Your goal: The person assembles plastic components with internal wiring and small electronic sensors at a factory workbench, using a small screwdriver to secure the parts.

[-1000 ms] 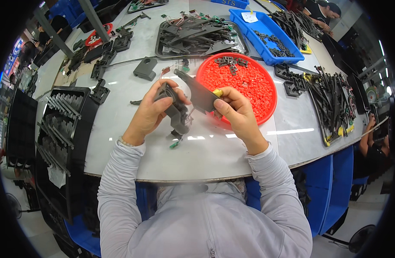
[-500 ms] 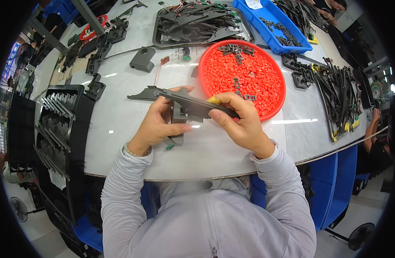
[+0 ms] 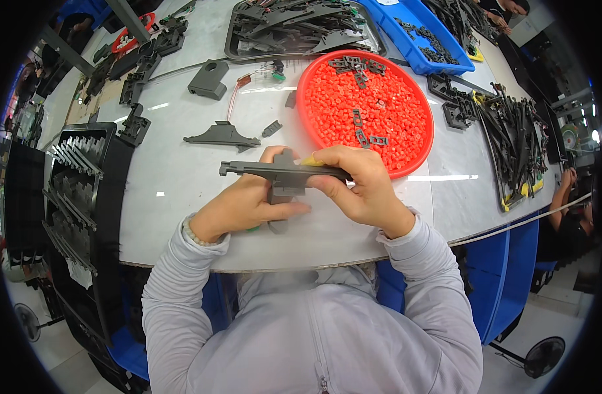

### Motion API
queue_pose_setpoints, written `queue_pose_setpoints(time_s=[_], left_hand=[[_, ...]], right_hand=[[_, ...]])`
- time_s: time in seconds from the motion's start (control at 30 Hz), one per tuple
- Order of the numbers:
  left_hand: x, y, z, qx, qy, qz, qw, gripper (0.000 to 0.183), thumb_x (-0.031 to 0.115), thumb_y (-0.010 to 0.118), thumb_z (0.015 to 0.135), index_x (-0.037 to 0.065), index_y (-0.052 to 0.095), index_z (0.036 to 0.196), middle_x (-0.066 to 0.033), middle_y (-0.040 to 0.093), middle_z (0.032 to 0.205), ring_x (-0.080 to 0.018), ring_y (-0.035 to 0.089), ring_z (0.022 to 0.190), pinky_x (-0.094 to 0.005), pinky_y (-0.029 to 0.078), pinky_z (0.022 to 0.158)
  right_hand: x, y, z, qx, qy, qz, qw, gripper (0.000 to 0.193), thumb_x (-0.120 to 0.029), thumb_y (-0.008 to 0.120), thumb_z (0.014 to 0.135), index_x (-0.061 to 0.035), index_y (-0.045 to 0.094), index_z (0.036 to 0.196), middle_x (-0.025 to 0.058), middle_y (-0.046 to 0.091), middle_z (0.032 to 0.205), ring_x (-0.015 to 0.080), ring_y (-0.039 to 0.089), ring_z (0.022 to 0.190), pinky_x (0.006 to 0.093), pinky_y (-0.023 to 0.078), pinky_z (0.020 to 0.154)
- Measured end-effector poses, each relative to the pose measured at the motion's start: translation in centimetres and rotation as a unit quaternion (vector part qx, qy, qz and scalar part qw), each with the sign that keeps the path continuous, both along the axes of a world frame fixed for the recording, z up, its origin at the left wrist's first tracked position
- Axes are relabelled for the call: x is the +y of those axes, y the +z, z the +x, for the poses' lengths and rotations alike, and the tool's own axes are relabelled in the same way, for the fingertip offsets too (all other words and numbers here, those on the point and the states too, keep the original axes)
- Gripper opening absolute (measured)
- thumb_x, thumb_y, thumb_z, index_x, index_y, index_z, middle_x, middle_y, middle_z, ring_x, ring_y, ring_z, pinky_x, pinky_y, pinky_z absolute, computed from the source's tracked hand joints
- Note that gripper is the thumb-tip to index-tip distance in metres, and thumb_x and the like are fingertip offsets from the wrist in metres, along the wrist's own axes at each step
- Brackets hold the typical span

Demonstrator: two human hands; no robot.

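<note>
A long dark grey plastic bar (image 3: pixel 248 169) lies nearly level between my hands, crossed by a dark grey plastic block (image 3: pixel 284 187). My left hand (image 3: pixel 238 205) is closed round the block, its thumb in front. My right hand (image 3: pixel 360 187) pinches the bar's right end between thumb and fingers, with something yellow (image 3: pixel 311 161) at the fingertips. Whether bar and block are joined is not clear. Beyond them a wing-shaped grey part (image 3: pixel 222 136) with thin wires rests on the table, next to a small grey piece (image 3: pixel 272 129).
A red round tray (image 3: pixel 427 131) of small red pieces and a few dark clips stands just beyond my right hand. Farther back are a grey block (image 3: pixel 209 80), a metal tray (image 3: pixel 230 49) of long parts and a blue bin (image 3: pixel 438 68). A black rack (image 3: pixel 104 197) is at left.
Both hands have drawn slightly nearer to me with the bar and block. The bar has turned more level, and the wing-shaped part and small piece now show uncovered. The view has shifted a little.
</note>
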State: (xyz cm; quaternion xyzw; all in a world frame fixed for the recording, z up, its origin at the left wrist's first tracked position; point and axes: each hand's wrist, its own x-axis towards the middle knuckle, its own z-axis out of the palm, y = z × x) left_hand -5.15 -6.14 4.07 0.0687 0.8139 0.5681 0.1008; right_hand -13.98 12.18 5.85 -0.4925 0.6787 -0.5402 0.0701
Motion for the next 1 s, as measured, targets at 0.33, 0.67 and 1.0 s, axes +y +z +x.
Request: queue_pose_setpoints(time_s=[0.33,0.67,1.0], left_hand=[[0.8,-1.2,-0.5,0.012,0.082,0.185,0.979,0.073,0.010,0.076,0.066,0.001,0.036,0.125,-0.0044,0.046,0.113,-0.0129,0.051,0.097,-0.0254,0.043,0.083],[-0.7,-1.7,-0.7,0.108,0.129,0.289,0.942,0.066,0.006,0.074,0.065,0.003,0.041,0.122,-0.0055,0.054,0.099,-0.0115,0.054,0.088,-0.0261,0.047,0.080],[-0.6,-1.7,-0.8,0.074,0.149,0.265,0.950,0.066,0.009,0.075,0.064,0.004,0.043,0.121,-0.0036,0.055,0.095,-0.0107,0.055,0.085,-0.0252,0.047,0.079]], right_hand=[[1.7,1.9,-1.8,-0.122,0.032,0.007,0.992,0.020,-0.007,0.062,0.079,-0.0008,0.061,0.098,0.0072,0.062,0.073,0.0143,0.060,0.063,0.0272,0.046,0.057],[9.0,-1.2,-8.1,0.113,-0.207,0.182,0.954,0.011,-0.003,0.060,0.075,-0.0004,0.064,0.085,0.0105,0.064,0.082,0.0240,0.061,0.076,0.0318,0.047,0.069],[7.1,-2.2,-10.3,0.196,-0.217,0.266,0.919,0.014,-0.005,0.061,0.074,-0.0017,0.064,0.087,0.0118,0.063,0.086,0.0271,0.059,0.084,0.0362,0.046,0.074]])
